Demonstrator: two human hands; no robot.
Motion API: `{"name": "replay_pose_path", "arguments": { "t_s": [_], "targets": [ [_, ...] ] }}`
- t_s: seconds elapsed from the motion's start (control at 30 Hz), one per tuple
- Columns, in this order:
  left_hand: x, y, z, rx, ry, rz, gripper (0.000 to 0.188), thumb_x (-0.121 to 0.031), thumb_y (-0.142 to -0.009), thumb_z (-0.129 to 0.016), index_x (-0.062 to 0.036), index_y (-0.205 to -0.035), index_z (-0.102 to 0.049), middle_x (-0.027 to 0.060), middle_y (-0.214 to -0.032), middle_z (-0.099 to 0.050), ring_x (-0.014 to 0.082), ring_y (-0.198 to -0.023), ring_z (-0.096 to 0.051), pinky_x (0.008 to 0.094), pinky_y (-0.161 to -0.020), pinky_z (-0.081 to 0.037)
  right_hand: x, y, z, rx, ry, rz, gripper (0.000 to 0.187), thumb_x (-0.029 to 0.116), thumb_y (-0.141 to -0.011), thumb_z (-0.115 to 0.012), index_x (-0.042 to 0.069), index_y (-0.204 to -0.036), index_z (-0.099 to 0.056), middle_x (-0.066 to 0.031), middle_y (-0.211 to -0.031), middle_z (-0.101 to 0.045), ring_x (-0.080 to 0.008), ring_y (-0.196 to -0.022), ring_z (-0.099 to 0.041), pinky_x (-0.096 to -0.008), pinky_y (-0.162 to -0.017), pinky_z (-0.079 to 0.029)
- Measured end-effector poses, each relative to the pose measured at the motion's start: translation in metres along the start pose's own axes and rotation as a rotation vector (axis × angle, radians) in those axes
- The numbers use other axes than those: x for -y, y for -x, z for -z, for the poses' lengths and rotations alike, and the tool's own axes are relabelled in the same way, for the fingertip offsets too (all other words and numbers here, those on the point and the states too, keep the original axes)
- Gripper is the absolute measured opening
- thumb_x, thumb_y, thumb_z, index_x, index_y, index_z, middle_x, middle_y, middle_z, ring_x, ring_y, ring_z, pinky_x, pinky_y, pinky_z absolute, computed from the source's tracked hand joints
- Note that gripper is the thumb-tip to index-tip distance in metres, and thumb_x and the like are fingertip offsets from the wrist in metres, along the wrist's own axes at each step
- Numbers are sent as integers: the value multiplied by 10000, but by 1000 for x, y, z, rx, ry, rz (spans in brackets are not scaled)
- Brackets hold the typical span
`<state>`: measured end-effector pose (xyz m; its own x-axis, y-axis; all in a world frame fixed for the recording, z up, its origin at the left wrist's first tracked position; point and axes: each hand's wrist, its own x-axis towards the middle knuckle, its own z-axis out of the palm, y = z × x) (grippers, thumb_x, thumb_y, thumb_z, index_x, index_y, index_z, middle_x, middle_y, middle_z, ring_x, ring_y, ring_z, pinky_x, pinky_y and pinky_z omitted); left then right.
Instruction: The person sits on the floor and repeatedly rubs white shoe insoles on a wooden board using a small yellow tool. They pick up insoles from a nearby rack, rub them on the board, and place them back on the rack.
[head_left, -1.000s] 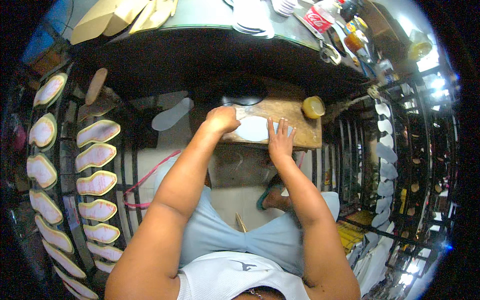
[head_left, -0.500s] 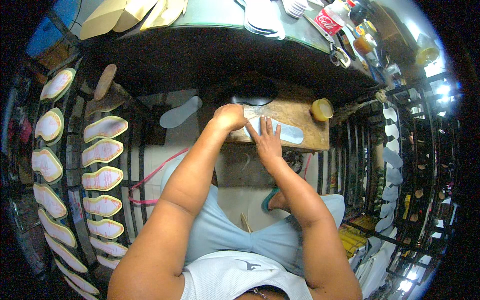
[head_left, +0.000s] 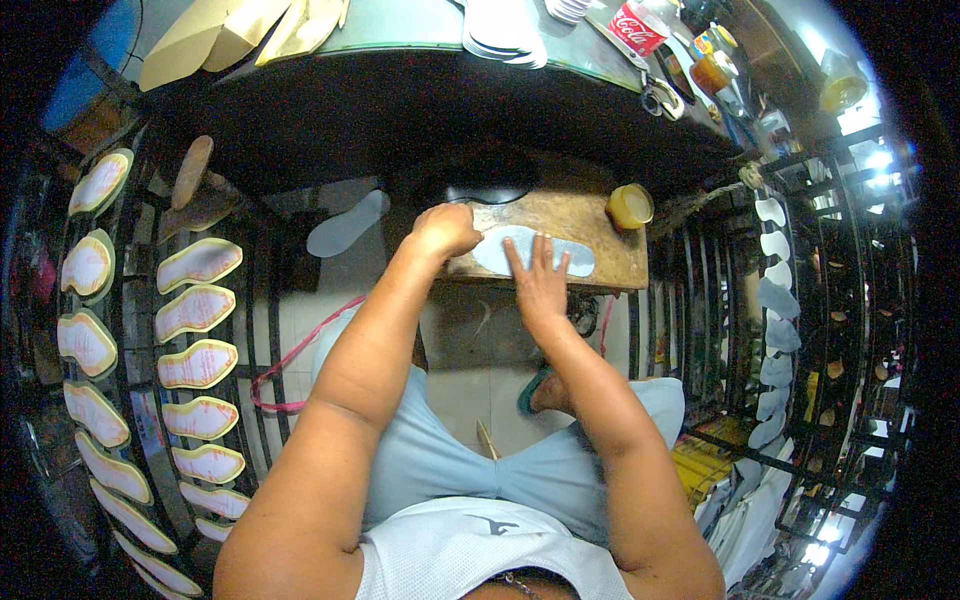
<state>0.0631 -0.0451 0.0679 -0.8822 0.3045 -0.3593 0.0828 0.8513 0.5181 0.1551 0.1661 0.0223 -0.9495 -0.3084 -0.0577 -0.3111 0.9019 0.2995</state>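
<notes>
Right fingers lie apart atop 1 pale insole; left fingers curl, grip unclear. Uneven pressure could skew the pale insole beneath.

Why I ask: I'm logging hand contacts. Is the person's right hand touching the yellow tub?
No, the right hand lies with spread fingers on the pale sole-shaped piece, apart from the yellow tub.

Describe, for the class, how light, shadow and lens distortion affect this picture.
Head view: black fills the corners and the tabletop's edge bows; deep shadow under it hides detail; in the same view, white glare flares at far right and a highlight marks the glossy black object; the pale insole under the right hand reads clearly.
</notes>
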Motion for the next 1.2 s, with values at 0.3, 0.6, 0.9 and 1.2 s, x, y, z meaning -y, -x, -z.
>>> {"name": "replay_pose_path", "arguments": {
  "t_s": [0.3, 0.6, 0.9, 1.2],
  "targets": [
    [8, -6, -3, 25, 72, -6, 410, -326, -780, -668, -24, -1051, -731, 244, -1072, -703, 396, -1025, -680, 459, -918, -535, -4, 9, 21, -80, -363, 202, 867, -61, -779, -567, 293, -1540, -349, -226, -1595, -250, -423, -1458, -269, -624, -1154, -231],
    [-3, -5, -8, 2, 60, -14, 415, -316, -780, -674, -17, -1064, -714, 265, -1052, -698, 406, -1013, -677, 473, -920, -519, -222, -47, 21, -119, -296, -502, 598, -45, -721, -661, 259, -1233, -710, -200, -1509, -421, -405, -1372, -378, -486, -1122, -363],
    [-12, -9, -5, -35, 33, -28, 293, -207, -804, -601, -22, -988, -735, 267, -1029, -697, 417, -1003, -672, 485, -922, -517, -259, -59, 20, -117, -195, -356, 379, 55, -708, -763, 224, -1046, -781, -176, -1484, -469, -389, -1366, -406, -482, -1125, -370],
    [-21, -7, 5, -226, 118, 76, 334, -236, -828, -521, -8, -1004, -689, 277, -1066, -683, 440, -1039, -649, 509, -936, -503, -194, 34, 4, 10, -462, -204, 624, -121, -673, -595, 163, -1219, -688, -231, -1436, -494, -404, -1343, -421, -470, -1126, -361]
  ]
}}
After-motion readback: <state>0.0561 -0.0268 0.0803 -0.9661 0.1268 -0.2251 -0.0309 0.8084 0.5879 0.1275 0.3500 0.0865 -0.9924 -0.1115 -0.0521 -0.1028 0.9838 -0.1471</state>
